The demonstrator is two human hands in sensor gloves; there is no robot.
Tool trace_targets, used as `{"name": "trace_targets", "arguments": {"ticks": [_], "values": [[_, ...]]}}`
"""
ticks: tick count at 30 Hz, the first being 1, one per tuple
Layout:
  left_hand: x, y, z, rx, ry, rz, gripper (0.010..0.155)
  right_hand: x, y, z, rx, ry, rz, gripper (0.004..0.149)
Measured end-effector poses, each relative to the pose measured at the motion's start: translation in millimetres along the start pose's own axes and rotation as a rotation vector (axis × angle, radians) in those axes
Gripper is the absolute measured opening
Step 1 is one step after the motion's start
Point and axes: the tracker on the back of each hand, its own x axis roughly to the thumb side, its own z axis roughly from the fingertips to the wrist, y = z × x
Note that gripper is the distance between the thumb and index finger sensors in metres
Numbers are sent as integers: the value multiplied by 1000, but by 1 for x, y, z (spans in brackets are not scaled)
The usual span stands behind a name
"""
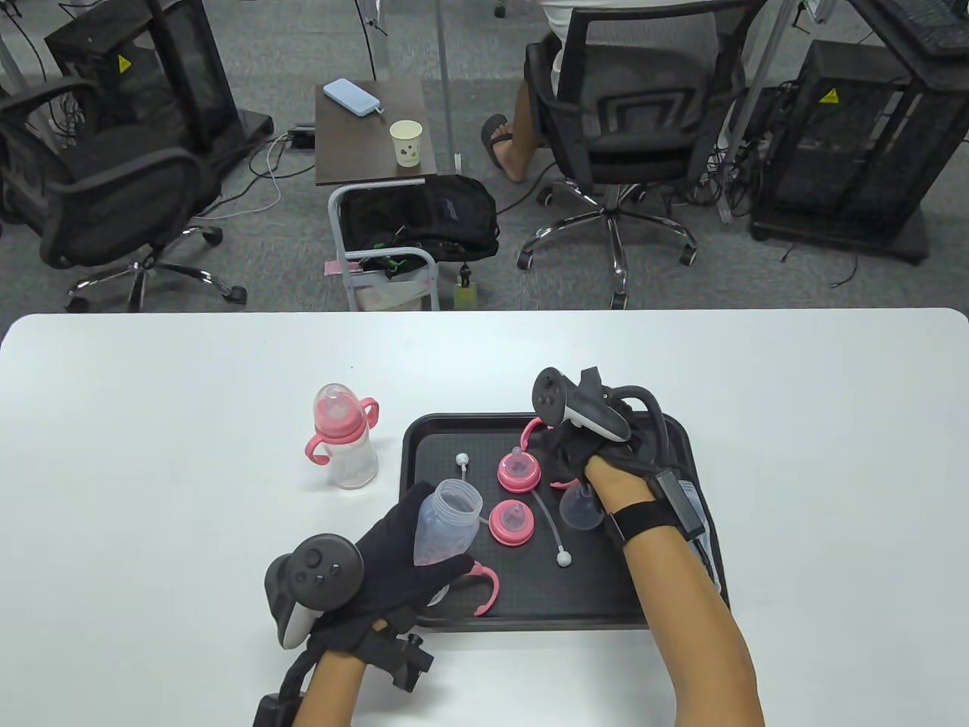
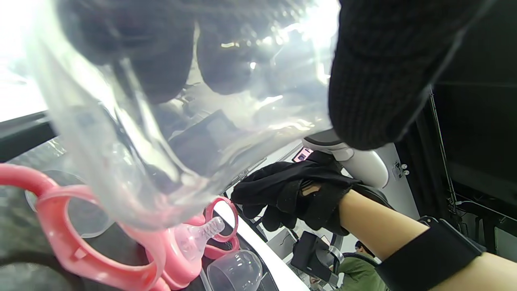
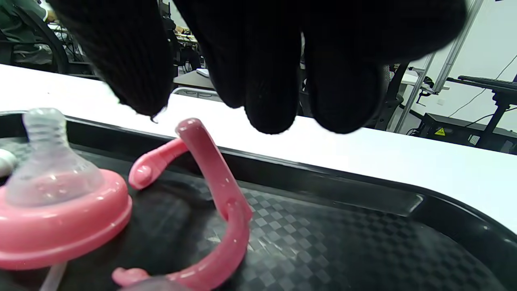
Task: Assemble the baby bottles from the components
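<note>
My left hand (image 1: 424, 564) grips a clear bottle body (image 1: 453, 515), open neck up, over the front left of the black tray (image 1: 424, 435). The bottle fills the left wrist view (image 2: 141, 121). A pink handle ring (image 1: 488, 591) lies under it on the tray. My right hand (image 1: 564, 454) hovers over a second pink handle ring (image 3: 218, 194) at the tray's back, fingers (image 3: 270, 81) just above it and holding nothing. Two pink nipple collars (image 1: 518, 469) (image 1: 513, 522), two straws with white weights (image 1: 562, 559) and a clear cap (image 1: 581, 507) lie on the tray.
An assembled bottle with pink handles (image 1: 344, 435) stands on the white table (image 1: 151, 454) left of the tray. The tray's raised rim (image 3: 323, 178) runs just beyond my right fingers. Chairs and a side table stand past the far edge.
</note>
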Motion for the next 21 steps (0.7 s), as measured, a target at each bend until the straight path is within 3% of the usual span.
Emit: {"name": "trace_targets", "arguments": {"ticks": [21], "values": [[0, -2, -1, -21, 15, -30, 99, 1, 14, -4, -32, 13, 65, 52]]}}
